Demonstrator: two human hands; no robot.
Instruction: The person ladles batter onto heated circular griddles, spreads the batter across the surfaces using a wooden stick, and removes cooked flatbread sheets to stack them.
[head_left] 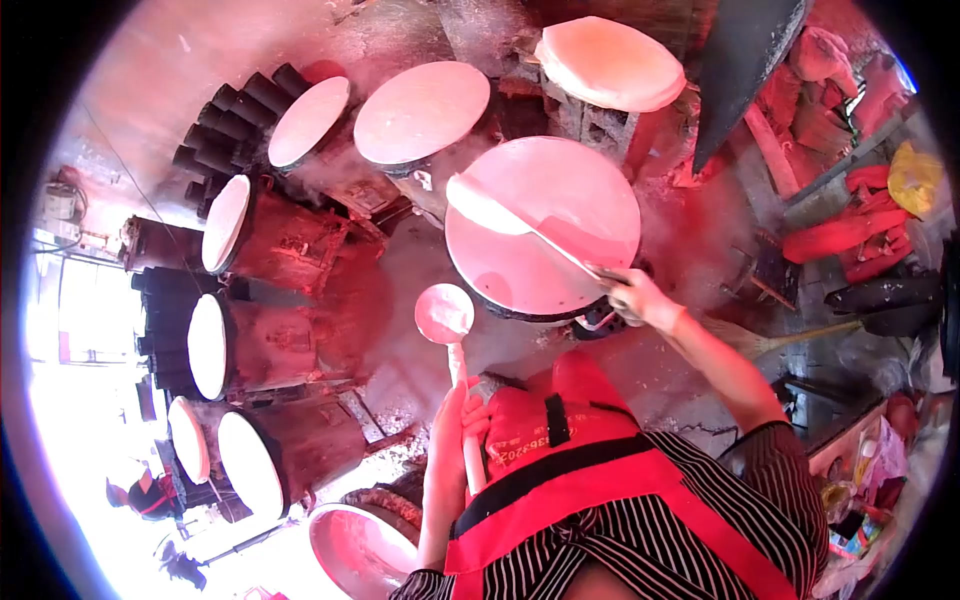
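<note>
A round griddle (580, 180) on a drum-like stove stands in front of me, its surface covered by a pale layer. My right hand (642, 300) is closed around the handle of a long flat spatula (490, 208), whose pale, wide blade lies over the left part of the griddle. My left hand (458, 425) grips the handle of a ladle (444, 312). The ladle's bowl, smeared with pale batter, hangs beside the griddle's lower left edge, apart from it. Whether the spatula blade touches the surface, I cannot tell.
Several more round griddles (422, 112) on stoves curve around to the left. A stack of flat round pancakes (610, 62) rests on blocks behind. Near my left side is a large basin (360, 550). A broom (770, 342) lies at the right.
</note>
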